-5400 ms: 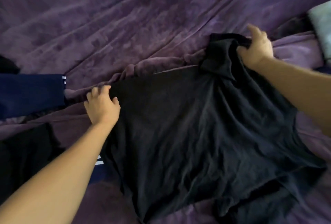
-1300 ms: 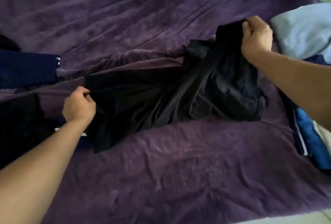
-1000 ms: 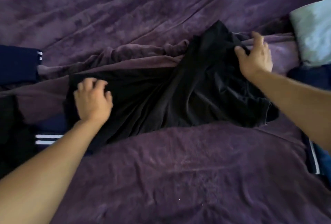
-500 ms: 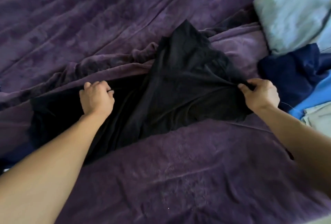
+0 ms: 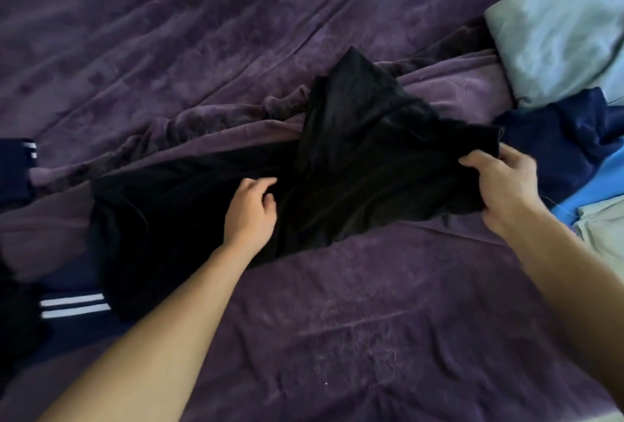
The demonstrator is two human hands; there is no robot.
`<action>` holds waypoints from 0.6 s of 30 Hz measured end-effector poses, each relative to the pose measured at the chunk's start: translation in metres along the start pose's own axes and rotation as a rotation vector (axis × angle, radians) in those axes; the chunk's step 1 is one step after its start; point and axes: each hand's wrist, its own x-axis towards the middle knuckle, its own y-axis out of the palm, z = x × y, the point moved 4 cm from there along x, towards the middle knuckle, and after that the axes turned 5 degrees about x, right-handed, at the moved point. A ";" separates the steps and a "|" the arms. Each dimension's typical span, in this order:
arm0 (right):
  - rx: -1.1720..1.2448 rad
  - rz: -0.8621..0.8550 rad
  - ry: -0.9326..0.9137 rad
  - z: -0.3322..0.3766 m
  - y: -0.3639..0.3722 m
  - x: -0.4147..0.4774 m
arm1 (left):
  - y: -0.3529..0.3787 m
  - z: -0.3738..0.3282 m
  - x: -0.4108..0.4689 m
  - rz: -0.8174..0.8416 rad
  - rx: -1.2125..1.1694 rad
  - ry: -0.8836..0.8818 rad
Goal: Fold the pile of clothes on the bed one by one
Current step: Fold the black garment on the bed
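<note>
A black shirt (image 5: pixel 354 165) lies folded lengthwise into a long strip across the purple blanket (image 5: pixel 337 320). One corner of it points up toward the far side. My left hand (image 5: pixel 251 212) rests on the middle of the strip with its fingers curled into the cloth. My right hand (image 5: pixel 503 185) grips the shirt's right end, thumb on top, and holds that edge slightly off the blanket. The left end of the shirt lies flat near the dark clothes at the left.
Navy garments with white stripes (image 5: pixel 72 306) lie at the left edge. At the right are a pale blue pillow (image 5: pixel 560 33), a navy garment (image 5: pixel 567 141), a bright blue one (image 5: pixel 594 192) and a pale one (image 5: pixel 604 229).
My left hand has slid right along the shirt toward its middle. My right hand keeps hold of the right end and has lifted that edge a little.
</note>
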 end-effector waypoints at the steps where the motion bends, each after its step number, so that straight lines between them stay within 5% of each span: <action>1: 0.011 0.084 -0.087 0.020 0.012 -0.011 | -0.014 0.013 -0.007 -0.058 -0.009 -0.054; 5: -0.262 0.488 -0.379 0.062 0.097 -0.076 | -0.056 0.073 -0.045 -0.170 -0.030 -0.266; 9: -0.777 0.780 -0.543 0.020 0.202 -0.127 | -0.076 0.119 -0.080 -0.223 -0.082 -0.420; 13: -0.943 1.096 -0.094 -0.069 0.251 -0.155 | -0.079 0.138 -0.101 -0.262 -0.070 -0.451; 15: -0.853 1.038 -0.049 -0.084 0.245 -0.151 | -0.078 0.130 -0.104 -0.290 -0.024 -0.384; 18: -0.720 0.572 -0.391 -0.053 0.215 -0.109 | -0.064 0.100 -0.103 -0.252 0.058 -0.146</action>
